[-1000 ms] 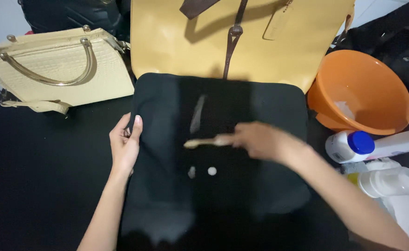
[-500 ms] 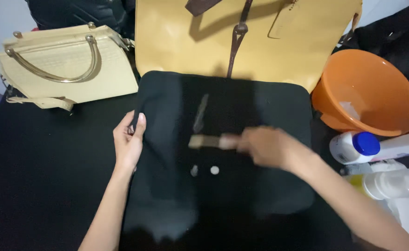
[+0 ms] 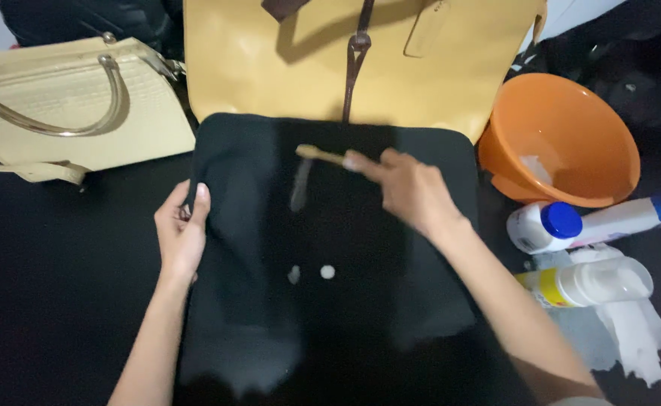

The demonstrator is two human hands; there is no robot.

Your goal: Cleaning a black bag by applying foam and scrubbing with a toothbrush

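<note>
Two hands on black bag (image 3: 360,301); left hand (image 3: 180,233) gripping edge, right hand (image 3: 409,188) holding brush (image 3: 319,154); orange basin (image 3: 563,143) beside

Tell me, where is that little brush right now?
In the head view, the small brush is in the right hand, over the upper middle of the black bag, just below the big yellow tote and above a pale streak.

Three handbags: one black (image 3: 330,248), one yellow (image 3: 285,68), one cream (image 3: 67,113), one orange bowl (image 3: 571,143), two bottles (image 3: 548,225) (image 3: 586,282), one brush (image 3: 319,154)
</note>
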